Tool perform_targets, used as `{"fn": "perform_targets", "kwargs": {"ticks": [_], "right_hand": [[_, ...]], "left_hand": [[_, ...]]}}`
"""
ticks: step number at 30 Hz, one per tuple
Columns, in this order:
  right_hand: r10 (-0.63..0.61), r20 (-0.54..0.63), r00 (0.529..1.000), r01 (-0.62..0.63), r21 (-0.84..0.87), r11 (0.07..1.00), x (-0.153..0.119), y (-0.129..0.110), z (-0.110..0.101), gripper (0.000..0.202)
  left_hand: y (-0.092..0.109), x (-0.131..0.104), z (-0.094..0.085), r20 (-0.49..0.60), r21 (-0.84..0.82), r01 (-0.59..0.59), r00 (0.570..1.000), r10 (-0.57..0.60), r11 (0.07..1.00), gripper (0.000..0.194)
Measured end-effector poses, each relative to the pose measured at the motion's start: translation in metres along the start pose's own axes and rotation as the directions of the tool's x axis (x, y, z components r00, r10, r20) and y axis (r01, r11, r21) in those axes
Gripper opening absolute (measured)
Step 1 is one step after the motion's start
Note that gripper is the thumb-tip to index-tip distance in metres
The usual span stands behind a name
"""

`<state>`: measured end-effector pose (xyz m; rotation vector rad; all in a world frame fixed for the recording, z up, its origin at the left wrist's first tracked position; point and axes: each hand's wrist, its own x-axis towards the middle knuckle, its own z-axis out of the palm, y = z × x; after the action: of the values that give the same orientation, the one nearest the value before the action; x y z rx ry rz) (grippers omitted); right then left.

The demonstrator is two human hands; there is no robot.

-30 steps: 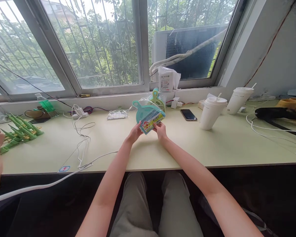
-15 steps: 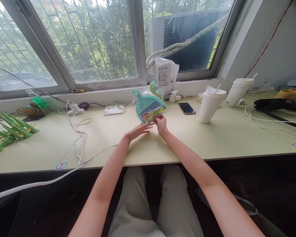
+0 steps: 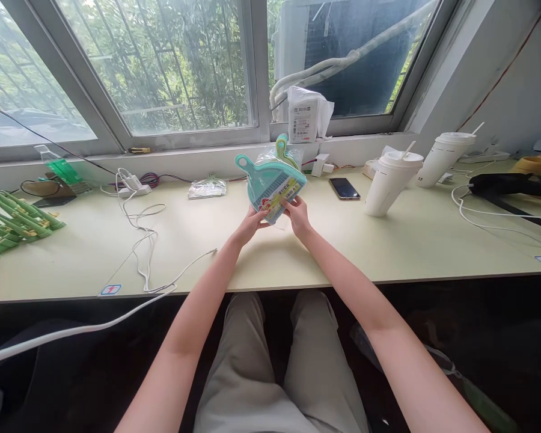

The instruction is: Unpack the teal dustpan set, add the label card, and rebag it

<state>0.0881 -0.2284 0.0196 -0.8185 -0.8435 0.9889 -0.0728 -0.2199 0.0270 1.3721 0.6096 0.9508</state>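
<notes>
A teal dustpan and brush set (image 3: pixel 270 182), wrapped in clear plastic with a yellow label, is held up over the table. My left hand (image 3: pixel 251 226) grips its lower left edge, and my right hand (image 3: pixel 297 215) pinches the lower right edge. Both sets of fingers are closed on it, partly hidden behind it. The dustpan's looped handle points up to the left, and a green and yellow handle (image 3: pixel 281 146) rises behind it.
On the pale table (image 3: pixel 279 258) are a phone (image 3: pixel 344 188), two white cups (image 3: pixel 390 183) with straws, tangled white cables (image 3: pixel 149 252), a flat plastic packet (image 3: pixel 207 187) and green woven pieces (image 3: pixel 20 225). A white package (image 3: pixel 304 117) stands on the sill. Part of another person shows at far left.
My left hand has closed on the dustpan's lower left edge; before, its fingers were spread below it. The dustpan has tilted further to the right. The view has shifted slightly.
</notes>
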Motion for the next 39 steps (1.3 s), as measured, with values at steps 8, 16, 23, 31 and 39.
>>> {"fn": "perform_targets", "kwargs": {"ticks": [8,16,23,31,39], "right_hand": [[-0.042,0.004,0.999,0.041,0.031,0.999,0.005,0.007,-0.005,0.035],[-0.025,-0.061,0.998,0.029,0.064,0.998,0.012,0.009,-0.009,0.032],[-0.005,-0.014,1.000,0.006,0.070,0.998,0.008,0.011,-0.006,0.028],[0.015,-0.011,1.000,-0.015,0.062,0.998,0.005,0.007,-0.003,0.026],[0.182,0.022,0.983,-0.183,0.010,0.983,0.008,-0.001,-0.006,0.015]], "left_hand": [[0.003,-0.003,0.001,0.085,0.014,0.006,0.996,-0.008,1.000,0.063],[0.001,0.000,0.006,0.079,0.021,0.011,0.997,-0.013,1.000,0.051],[-0.003,0.006,-0.004,-0.045,0.094,-0.111,0.992,0.115,0.989,0.052],[-0.005,0.006,-0.003,-0.084,0.103,-0.079,0.993,0.088,0.992,0.051],[-0.007,0.009,-0.005,-0.153,0.109,-0.046,0.986,0.062,0.993,0.047]]}}
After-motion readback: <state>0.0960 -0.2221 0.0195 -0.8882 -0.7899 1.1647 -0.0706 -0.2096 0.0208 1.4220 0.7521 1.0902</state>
